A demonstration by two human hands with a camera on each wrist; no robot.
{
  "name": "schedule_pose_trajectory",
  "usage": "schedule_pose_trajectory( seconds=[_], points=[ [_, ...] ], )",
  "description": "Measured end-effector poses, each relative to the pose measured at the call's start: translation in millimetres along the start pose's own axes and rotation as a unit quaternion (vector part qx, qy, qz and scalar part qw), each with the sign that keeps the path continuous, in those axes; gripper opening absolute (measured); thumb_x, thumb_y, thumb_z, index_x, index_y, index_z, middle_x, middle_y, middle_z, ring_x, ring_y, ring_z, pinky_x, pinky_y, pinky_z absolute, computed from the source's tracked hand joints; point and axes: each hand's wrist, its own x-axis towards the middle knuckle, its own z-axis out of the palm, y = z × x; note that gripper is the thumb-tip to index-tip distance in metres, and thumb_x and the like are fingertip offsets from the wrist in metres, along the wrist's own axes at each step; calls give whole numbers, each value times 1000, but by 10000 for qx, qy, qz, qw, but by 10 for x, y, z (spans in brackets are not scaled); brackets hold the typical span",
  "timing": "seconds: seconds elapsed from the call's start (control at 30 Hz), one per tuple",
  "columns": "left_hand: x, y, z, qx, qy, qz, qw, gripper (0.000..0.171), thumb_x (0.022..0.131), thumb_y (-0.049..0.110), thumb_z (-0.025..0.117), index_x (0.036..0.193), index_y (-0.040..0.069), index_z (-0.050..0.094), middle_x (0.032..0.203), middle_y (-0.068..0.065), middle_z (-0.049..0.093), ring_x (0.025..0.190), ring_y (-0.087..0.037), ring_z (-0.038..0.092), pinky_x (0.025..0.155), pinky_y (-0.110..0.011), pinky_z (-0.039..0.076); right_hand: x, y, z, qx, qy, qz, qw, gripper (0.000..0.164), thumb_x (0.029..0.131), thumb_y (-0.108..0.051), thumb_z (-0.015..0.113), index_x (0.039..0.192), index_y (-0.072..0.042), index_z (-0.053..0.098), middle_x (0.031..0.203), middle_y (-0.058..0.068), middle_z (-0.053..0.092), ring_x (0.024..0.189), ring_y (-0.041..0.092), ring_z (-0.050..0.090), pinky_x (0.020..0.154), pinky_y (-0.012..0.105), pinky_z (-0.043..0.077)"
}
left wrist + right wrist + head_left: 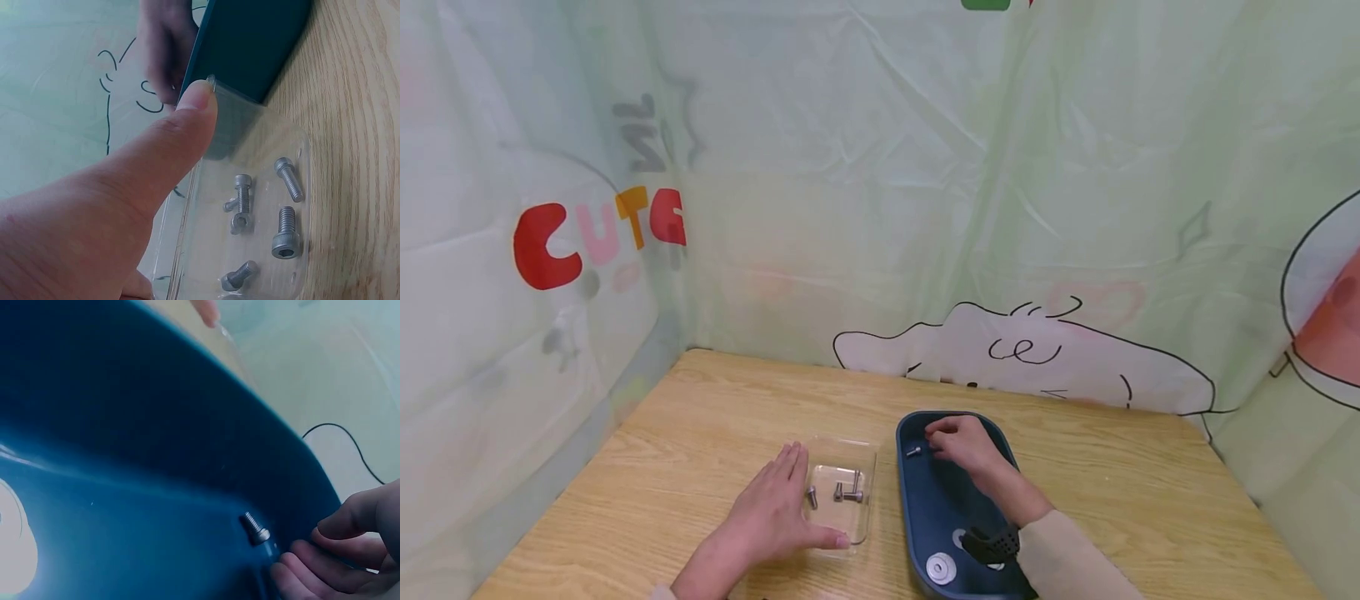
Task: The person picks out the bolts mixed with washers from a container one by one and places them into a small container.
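Note:
My left hand (775, 508) rests against the left and near sides of a clear plastic box (867, 467), fingers straight. Its thumb (181, 125) lies along the rim in the left wrist view. Several silver socket-head screws (285, 234) lie loose inside that box. Over the far end of the deep blue tray (913, 525) is my right hand (966, 446), its fingers loosely bent, with nothing visible between them. Just beside those fingertips, one screw (255, 530) lies on the tray floor near the wall, apart from the hand.
White round washers (941, 568) lie at the near end of the tray, partly hidden by the right wrist and its black strap (992, 546). Both containers stand side by side on a wooden table (737, 400). A printed curtain (850, 208) hangs behind and on the left.

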Motion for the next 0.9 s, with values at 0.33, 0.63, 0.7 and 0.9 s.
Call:
schedule_pose_trajectory(
  seconds=[0.33, 0.63, 0.7, 0.9],
  points=[
    [3, 4, 2, 17, 66, 40, 10000, 132, 63, 78, 74, 150, -11, 30, 158, -29, 29, 149, -41, 27, 120, -55, 30, 33, 79, 7, -163, -162, 260, 9994, 30, 96, -4, 53, 120, 10, 64, 120, 23, 65, 102, 29, 67, 89, 44, 59],
    [2, 15, -4, -15, 34, 1, 10000, 132, 63, 77, 74, 150, -11, 29, 158, -28, 28, 149, -40, 26, 120, -54, 28, 27, 85, 76, 121, -332, 229, 9991, 29, 96, -3, 52, 118, 12, 64, 116, 24, 66, 98, 28, 67, 86, 42, 60],
    [2, 15, -5, -17, 20, -8, 10000, 132, 63, 77, 74, 150, -11, 29, 159, -28, 28, 149, -40, 26, 121, -54, 28, 28, 95, 93, 309, -388, 247, 9985, 29, 96, -2, 52, 118, 12, 63, 116, 25, 65, 98, 29, 68, 86, 42, 60],
    [1, 9, -7, -32, 1, -1, 10000, 132, 63, 78, 74, 150, -11, 30, 158, -28, 29, 149, -40, 26, 120, -54, 29, 23, 117, 138, 796, -611, 398, 9942, 31, 97, -1, 50, 122, 13, 61, 115, 25, 64, 96, 26, 69, 85, 41, 61]
  ],
)
